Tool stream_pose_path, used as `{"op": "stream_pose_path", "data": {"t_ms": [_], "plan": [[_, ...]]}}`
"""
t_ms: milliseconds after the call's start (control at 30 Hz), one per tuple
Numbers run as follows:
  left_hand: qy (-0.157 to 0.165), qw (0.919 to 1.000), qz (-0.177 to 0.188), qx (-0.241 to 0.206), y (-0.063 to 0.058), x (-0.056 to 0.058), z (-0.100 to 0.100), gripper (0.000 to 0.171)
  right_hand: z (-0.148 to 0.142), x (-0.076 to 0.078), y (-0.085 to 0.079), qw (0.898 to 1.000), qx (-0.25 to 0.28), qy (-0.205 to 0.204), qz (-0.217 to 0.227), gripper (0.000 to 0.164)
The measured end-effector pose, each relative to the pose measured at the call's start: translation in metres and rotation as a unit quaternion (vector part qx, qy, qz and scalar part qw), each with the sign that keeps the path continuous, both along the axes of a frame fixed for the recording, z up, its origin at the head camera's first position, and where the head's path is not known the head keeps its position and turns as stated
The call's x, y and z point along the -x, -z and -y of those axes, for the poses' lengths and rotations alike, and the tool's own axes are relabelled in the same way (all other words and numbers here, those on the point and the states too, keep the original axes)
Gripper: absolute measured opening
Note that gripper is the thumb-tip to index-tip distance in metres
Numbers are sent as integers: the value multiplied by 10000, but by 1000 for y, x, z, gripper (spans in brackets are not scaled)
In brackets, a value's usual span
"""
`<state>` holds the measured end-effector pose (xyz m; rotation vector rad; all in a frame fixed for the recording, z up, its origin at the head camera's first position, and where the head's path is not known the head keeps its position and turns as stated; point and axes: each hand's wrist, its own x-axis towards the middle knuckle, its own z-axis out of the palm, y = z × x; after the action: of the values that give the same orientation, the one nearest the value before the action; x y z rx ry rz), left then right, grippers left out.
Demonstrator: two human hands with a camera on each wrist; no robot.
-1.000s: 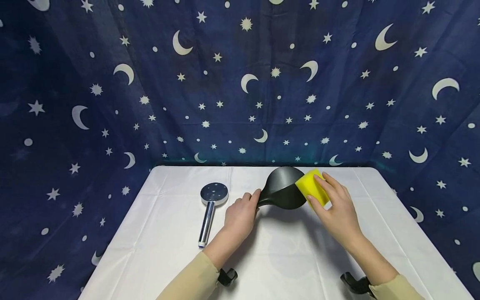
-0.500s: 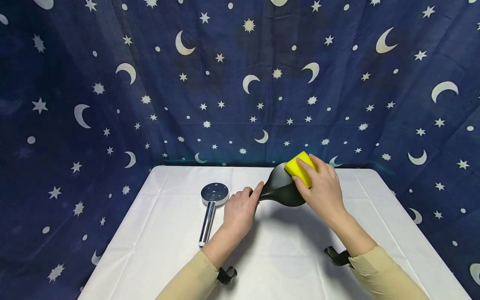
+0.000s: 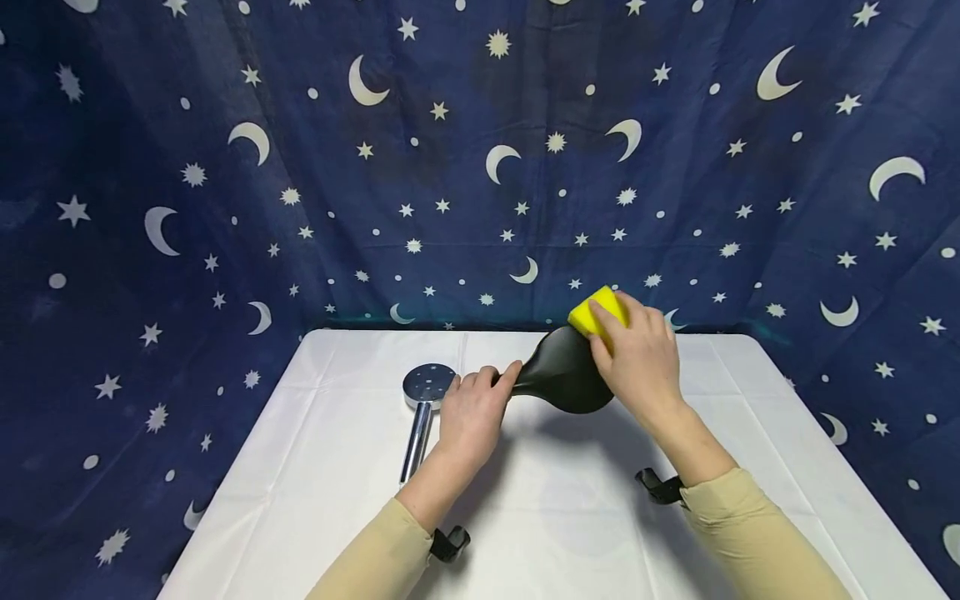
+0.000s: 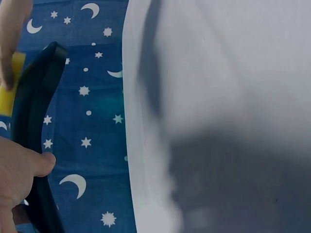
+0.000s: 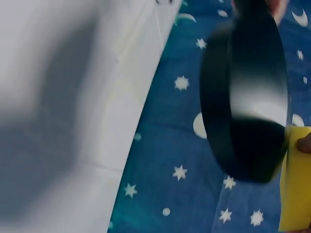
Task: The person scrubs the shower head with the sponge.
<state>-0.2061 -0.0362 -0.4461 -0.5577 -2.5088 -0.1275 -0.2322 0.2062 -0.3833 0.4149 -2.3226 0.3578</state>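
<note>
My left hand (image 3: 474,417) grips the handle of a large black ladle (image 3: 564,375), which is held up over the table with its round bowl to the right. In the left wrist view the thumb of the left hand (image 4: 19,170) lies along the handle of the ladle (image 4: 36,97). My right hand (image 3: 641,354) pinches a yellow sponge (image 3: 597,312) at the bowl's upper right edge. The right wrist view shows the sponge (image 5: 297,189) against the side of the blurred bowl; only a fingertip of the right hand appears there.
A chrome shower head (image 3: 429,385) lies on the white-covered table (image 3: 330,467), left of the left hand, its handle partly behind the left arm. Dark blue curtains (image 3: 450,167) with moons and stars stand behind the table and at both sides.
My right hand has moved the sponge up and leftward, from the bowl's right side across to its upper edge. The left hand keeps its grip; the ladle has tilted and risen slightly.
</note>
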Motion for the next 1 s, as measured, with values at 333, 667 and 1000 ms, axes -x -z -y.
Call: {"op": "stream_pose_path", "data": {"t_ms": [333, 667, 1000], "plan": [[65, 9997, -212, 57, -4, 3, 2, 60, 32, -13, 10, 9930, -524, -1039, -198, 44], [73, 9995, -311, -16, -4, 7, 9, 61, 5, 5, -4, 9993, 332, 38, 167, 46], [209, 9983, -519, -172, -5, 9, 11, 51, 27, -18, 8, 9927, -421, -1115, -200, 48]]}}
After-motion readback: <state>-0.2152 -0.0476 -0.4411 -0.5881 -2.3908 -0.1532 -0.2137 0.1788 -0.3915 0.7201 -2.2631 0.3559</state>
